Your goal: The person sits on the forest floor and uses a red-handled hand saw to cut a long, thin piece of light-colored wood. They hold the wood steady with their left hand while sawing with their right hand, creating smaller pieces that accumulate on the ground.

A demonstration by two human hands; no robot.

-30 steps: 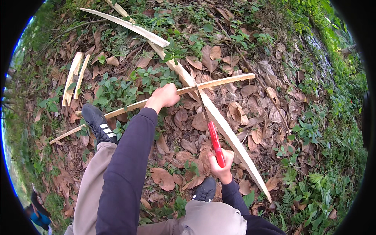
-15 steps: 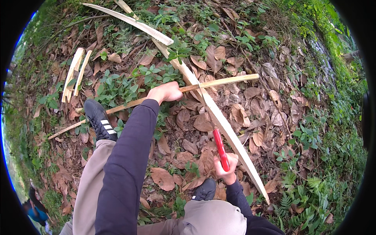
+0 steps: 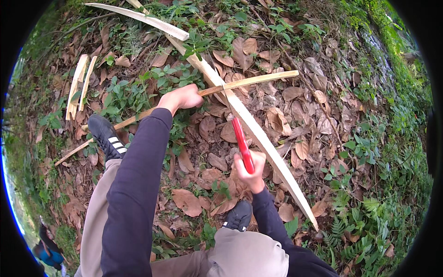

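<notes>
A thin strip (image 3: 264, 81) lies across the long board (image 3: 267, 150); from their crossing, the saw handle (image 3: 241, 138) sits toward five o'clock, the left hand (image 3: 182, 98) at nine, short pieces (image 3: 75, 90) beyond

Big brown leaves (image 3: 187, 202) are scattered across the middle. Short bits of pale wood (image 3: 77, 87) are seen at the left, and a curved pale board (image 3: 138, 18) at the upper left. The right side is covered by green plants (image 3: 364, 152). Another person (image 3: 48, 253) is seen at the lower left.

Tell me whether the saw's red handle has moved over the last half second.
Yes: judged against the long board, the red handle has moved forward, toward the board's far end.
</notes>
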